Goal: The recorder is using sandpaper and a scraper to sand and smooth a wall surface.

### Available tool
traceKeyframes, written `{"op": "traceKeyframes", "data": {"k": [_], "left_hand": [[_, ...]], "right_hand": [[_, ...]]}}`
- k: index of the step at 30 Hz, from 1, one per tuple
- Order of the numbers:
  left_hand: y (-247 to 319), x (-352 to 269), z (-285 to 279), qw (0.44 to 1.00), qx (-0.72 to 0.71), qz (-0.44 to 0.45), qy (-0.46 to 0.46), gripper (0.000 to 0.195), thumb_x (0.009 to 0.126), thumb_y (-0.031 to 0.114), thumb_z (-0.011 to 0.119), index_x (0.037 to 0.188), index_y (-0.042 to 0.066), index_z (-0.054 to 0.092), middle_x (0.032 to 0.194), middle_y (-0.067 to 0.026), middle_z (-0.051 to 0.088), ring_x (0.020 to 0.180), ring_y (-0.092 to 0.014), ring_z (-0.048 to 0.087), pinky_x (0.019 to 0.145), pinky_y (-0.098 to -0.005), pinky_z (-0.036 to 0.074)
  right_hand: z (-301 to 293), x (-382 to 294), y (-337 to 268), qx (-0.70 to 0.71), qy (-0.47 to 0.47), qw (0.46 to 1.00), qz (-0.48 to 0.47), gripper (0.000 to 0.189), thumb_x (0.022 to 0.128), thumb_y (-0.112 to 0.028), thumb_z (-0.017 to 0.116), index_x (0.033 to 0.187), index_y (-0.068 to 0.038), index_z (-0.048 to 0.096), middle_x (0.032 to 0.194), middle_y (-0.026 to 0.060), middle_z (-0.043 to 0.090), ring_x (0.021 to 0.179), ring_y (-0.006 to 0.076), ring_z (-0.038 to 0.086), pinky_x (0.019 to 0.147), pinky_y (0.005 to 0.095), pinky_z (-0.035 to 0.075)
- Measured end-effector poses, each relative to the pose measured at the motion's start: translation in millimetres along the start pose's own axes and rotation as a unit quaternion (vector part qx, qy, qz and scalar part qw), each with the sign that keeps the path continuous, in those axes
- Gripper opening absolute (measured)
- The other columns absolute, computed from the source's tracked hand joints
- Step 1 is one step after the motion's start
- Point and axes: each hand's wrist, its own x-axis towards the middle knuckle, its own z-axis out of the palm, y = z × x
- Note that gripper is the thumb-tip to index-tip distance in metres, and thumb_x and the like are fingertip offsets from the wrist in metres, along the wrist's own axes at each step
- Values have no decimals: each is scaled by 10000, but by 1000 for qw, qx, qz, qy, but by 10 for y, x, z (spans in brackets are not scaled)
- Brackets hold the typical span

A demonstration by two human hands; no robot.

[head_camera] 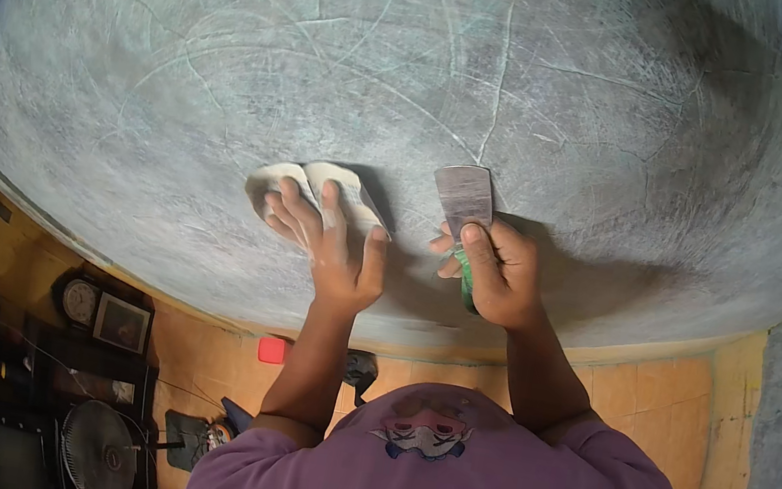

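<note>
My left hand (330, 243) presses a folded, pale sheet (346, 188), which looks like sandpaper, flat against a grey-green wall (232, 92). Its fingers are spread over the sheet. To the right, my right hand (497, 268) grips a putty knife (465, 191) with a wide metal blade and a green handle, the thumb on the lower part of the blade. The blade points up, its edge near the lower end of a long pale crack line (500, 71). Scratches and curved marks cover the wall.
Below the wall lies an orange tiled floor (650, 389) with a red object (272, 350) and a dark item (360, 370) near the wall's foot. At lower left are a standing fan (98, 451), a dark cabinet (145, 390), a clock (79, 300) and a framed picture (121, 323).
</note>
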Motion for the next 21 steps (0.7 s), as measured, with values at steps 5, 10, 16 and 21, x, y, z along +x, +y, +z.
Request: {"op": "traceKeyframes", "data": {"k": [5, 10, 16, 21], "left_hand": [[-31, -104, 46, 1000, -3, 0, -5, 662, 899, 276, 484, 1463, 63, 211, 1510, -274, -67, 1371, -460, -170, 997, -643, -145], [-67, -241, 90, 1000, 10, -11, -12, 662, 913, 278, 443, 1471, 57, 164, 1493, -314, -63, 1358, -493, -161, 1006, -632, -141], [-34, 60, 31, 999, -11, -9, 36, 668, 903, 295, 451, 1467, 57, 185, 1494, -312, -61, 1362, -476, -176, 992, -639, -160], [-90, -257, 112, 1000, -6, -13, 4, 678, 902, 316, 460, 1466, 61, 185, 1494, -311, -66, 1358, -481, -184, 995, -645, -144]], "right_hand": [[14, 15, 30, 23, 32, 999, -35, 231, 959, -132, 481, 927, 61, 604, 811, 119, 681, 634, 106, 632, 514, 234, 498], [-37, 18, 15, -27, -17, 999, -12, 268, 977, -136, 433, 1006, 88, 578, 845, 145, 656, 709, 150, 641, 565, 260, 543], [-21, -2, -35, -3, 2, 1000, -8, 264, 976, -127, 427, 1005, 86, 580, 858, 143, 650, 712, 152, 643, 565, 258, 544], [15, 15, 12, 11, 25, 999, -19, 228, 956, -116, 480, 964, 76, 601, 830, 128, 679, 674, 110, 632, 549, 243, 534]]}}
